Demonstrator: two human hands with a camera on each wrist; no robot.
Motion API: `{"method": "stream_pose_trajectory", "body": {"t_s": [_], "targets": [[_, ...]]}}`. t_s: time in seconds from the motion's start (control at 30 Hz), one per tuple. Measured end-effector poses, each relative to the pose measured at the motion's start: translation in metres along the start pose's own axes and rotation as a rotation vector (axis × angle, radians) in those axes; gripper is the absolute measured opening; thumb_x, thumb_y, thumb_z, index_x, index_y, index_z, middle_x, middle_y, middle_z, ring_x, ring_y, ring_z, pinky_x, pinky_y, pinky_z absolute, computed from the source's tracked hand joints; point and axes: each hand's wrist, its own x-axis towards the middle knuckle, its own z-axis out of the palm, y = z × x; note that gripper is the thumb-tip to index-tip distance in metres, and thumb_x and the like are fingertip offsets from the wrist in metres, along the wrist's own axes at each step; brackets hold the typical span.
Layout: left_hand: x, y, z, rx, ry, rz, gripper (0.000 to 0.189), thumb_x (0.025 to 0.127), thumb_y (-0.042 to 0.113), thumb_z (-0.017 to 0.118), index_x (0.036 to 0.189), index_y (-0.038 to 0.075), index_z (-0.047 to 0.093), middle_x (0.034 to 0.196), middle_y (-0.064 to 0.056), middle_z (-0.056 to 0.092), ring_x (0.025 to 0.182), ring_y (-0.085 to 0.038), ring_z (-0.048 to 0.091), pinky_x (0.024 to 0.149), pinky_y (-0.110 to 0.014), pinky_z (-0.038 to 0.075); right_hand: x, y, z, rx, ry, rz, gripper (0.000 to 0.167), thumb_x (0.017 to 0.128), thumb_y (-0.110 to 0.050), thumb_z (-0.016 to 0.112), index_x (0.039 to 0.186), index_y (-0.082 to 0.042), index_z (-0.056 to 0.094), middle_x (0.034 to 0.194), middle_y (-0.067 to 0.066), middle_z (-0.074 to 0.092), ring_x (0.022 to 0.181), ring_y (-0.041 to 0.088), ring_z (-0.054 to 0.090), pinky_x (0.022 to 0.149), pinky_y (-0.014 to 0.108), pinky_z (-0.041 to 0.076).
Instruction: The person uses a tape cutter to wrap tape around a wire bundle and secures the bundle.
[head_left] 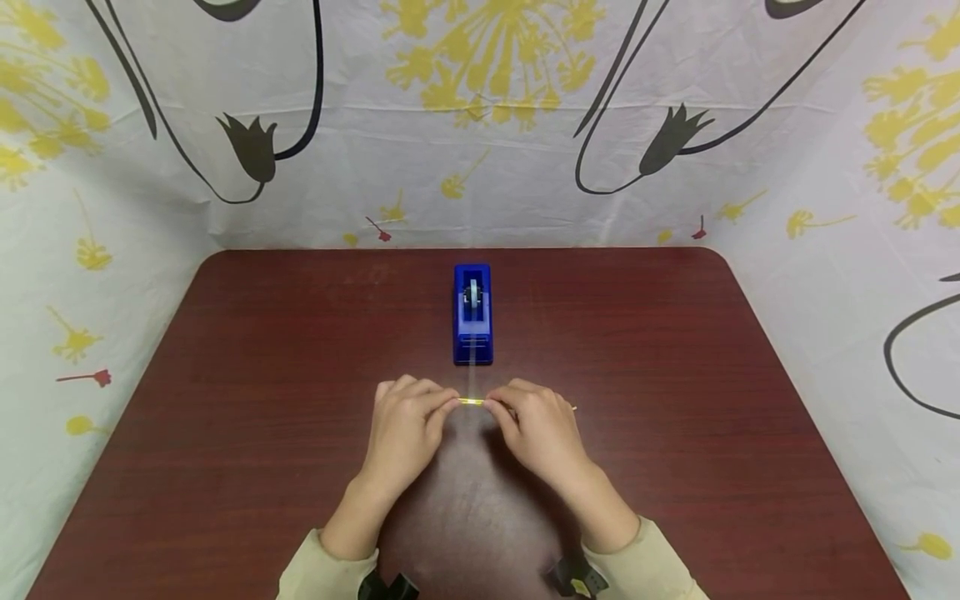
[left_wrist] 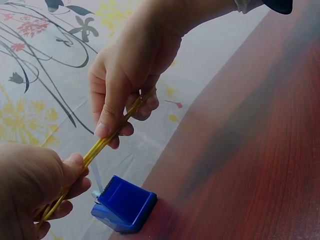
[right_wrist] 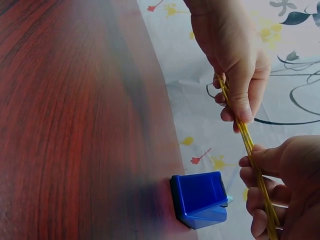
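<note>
Head view: left hand (head_left: 408, 425) and right hand (head_left: 540, 429) both have a pinchy grip on thin yellow strands (head_left: 472, 402) over the counter (head_left: 262, 375), just this side of a blue tape dispenser (head_left: 472, 325) near the middle of the far edge.

Yellow strands (head_left: 472, 402) are mostly hidden by both hands in head view; count is too fine to tell. Left hand (head_left: 408, 425) is cut off by left wrist view's left edge, right hand (head_left: 538, 427) by right wrist view's right edge. Clear tape strip (head_left: 472, 380): end is unclear. Table (head_left: 300, 358), sleeves (head_left: 322, 568) run off head view's bottom.
</note>
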Motion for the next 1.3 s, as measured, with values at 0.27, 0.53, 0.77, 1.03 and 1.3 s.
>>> {"method": "stream_pose_trajectory", "body": {"t_s": [0.27, 0.53, 0.77, 1.03, 1.3], "targets": [[0.0002, -0.0006, 0.0007, 0.002, 0.034, 0.001, 0.009, 0.083, 0.015, 0.084, 0.091, 0.011, 0.083, 0.083, 0.004, 0.074, 0.076, -0.018, 0.062, 0.079, -0.041, 0.04, -0.0001, 0.0013, 0.0021, -0.01, 0.024, -0.005, 0.004, 0.091, -0.021, 0.078, 0.088, -0.017, 0.079, 0.077, -0.011, 0.065, 0.059, 0.006, 0.055, 0.051, 0.027, 0.044], [0.0002, 0.0009, 0.0, 0.015, 0.023, -0.024, 0.012, 0.081, 0.016, 0.086, 0.092, 0.011, 0.083, 0.083, 0.004, 0.075, 0.074, -0.017, 0.063, 0.076, -0.039, 0.04, -0.001, 0.0012, 0.0012, 0.014, 0.03, 0.008, 0.007, 0.092, -0.022, 0.077, 0.088, -0.016, 0.079, 0.078, -0.011, 0.065, 0.059, 0.004, 0.054, 0.05, 0.025, 0.042], [0.0021, 0.0023, -0.0026, 0.039, 0.002, -0.019, 0.012, 0.082, 0.019, 0.085, 0.092, 0.012, 0.083, 0.085, 0.004, 0.075, 0.075, -0.017, 0.065, 0.076, -0.04, 0.04, -0.001, 0.0017, 0.0016, 0.016, 0.03, 0.016, 0.008, 0.091, -0.024, 0.077, 0.088, -0.017, 0.079, 0.079, -0.011, 0.066, 0.06, 0.005, 0.055, 0.051, 0.027, 0.043], [0.0042, 0.004, -0.0048, 0.098, -0.147, 0.001, 0.017, 0.098, 0.021, 0.069, 0.108, 0.011, 0.079, 0.095, 0.002, 0.07, 0.08, -0.017, 0.062, 0.079, -0.04, 0.04, 0.0004, 0.0017, 0.0002, 0.025, 0.051, 0.006, 0.006, 0.089, -0.022, 0.08, 0.088, -0.016, 0.079, 0.08, -0.011, 0.067, 0.063, 0.006, 0.057, 0.053, 0.03, 0.046], [0.0046, 0.0041, -0.0026, 0.083, -0.123, -0.032, 0.011, 0.096, 0.02, 0.071, 0.095, 0.013, 0.079, 0.089, 0.004, 0.07, 0.078, -0.015, 0.062, 0.081, -0.039, 0.04, 0.001, 0.0023, 0.001, 0.031, 0.036, 0.0, 0.004, 0.088, -0.019, 0.081, 0.091, -0.017, 0.079, 0.08, -0.011, 0.066, 0.062, 0.005, 0.055, 0.053, 0.029, 0.045]]}}
